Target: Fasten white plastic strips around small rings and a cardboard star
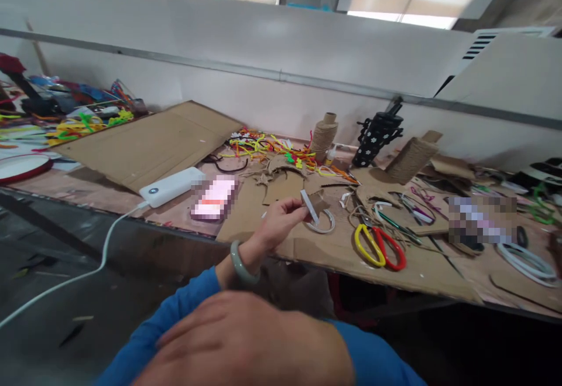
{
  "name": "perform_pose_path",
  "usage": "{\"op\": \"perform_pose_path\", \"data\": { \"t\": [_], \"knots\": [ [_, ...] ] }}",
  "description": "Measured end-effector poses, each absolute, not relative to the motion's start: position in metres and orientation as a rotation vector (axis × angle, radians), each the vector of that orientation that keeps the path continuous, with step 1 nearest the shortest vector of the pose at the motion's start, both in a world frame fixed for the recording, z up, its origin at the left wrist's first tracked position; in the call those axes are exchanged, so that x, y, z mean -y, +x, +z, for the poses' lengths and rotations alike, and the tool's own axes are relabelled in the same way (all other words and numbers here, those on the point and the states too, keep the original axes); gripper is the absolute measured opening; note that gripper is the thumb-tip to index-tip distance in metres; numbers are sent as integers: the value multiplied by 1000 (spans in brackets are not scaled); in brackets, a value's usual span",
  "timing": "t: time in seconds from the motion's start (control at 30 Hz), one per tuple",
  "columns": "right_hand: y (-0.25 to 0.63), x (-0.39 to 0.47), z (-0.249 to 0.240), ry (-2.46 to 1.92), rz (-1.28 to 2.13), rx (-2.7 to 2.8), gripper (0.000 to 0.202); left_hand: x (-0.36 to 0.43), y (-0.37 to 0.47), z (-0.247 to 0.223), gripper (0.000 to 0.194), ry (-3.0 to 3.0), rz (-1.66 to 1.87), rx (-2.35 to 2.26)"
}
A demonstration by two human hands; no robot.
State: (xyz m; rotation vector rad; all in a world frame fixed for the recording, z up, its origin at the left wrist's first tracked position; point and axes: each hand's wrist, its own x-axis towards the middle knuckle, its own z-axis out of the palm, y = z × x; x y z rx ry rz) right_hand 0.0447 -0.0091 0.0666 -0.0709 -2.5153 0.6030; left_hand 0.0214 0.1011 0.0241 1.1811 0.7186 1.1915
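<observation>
My left hand (281,222), with a pale bangle on its wrist, pinches a small cardboard piece (318,203) that has a white strip (309,207) along one edge. Just behind and below that piece, a white ring (325,223) lies on the cardboard sheet (290,248). My right hand (250,345) is large and blurred, close to the camera over my left forearm; what its fingers do is hidden. Scissors (380,248) with one yellow and one red handle rest to the right of the ring.
A phone (215,198) and a white power bank (172,187) with a cable lie at left. Twine spools (325,137), a black flowered holder (377,140) and colourful pipe cleaners (263,144) stand or lie behind. Cords (529,263) are at right.
</observation>
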Motion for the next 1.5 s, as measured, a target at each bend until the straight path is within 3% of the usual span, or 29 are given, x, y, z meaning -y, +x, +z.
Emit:
{"op": "perform_pose_path", "data": {
  "t": [0.2, 0.3, 0.47, 0.83, 1.07, 1.17, 1.3, 1.5],
  "knots": [
    [165, -35, 34, -985, 153, 1668, 24, -106, 18, 23, 15, 1237, 1148, -708],
    [177, -64, 17, -1181, 240, 1475, 18, -102, 16, 20, 12, 1248, 1147, -826],
    [160, -92, 4, -1221, 692, 1438, 30, -96, 8, 13, 14, 1219, 1122, -858],
    [157, -94, -1, -1230, 763, 1371, 13, -97, -4, -4, 23, 1140, 1019, -806],
    [154, -92, 0, -1227, 828, 1311, 18, -97, -5, -11, 20, 1062, 988, -873],
    [157, -88, -4, -1247, 700, 1349, 23, -98, -5, -13, 19, 996, 1043, -890],
    [160, -83, -5, -1262, 501, 1514, 8, -99, -4, -11, 19, 902, 1131, -917],
    [155, -82, 6, -1306, 675, 1812, 15, -99, -4, -14, 17, 860, 1193, -947]
  ]
}}
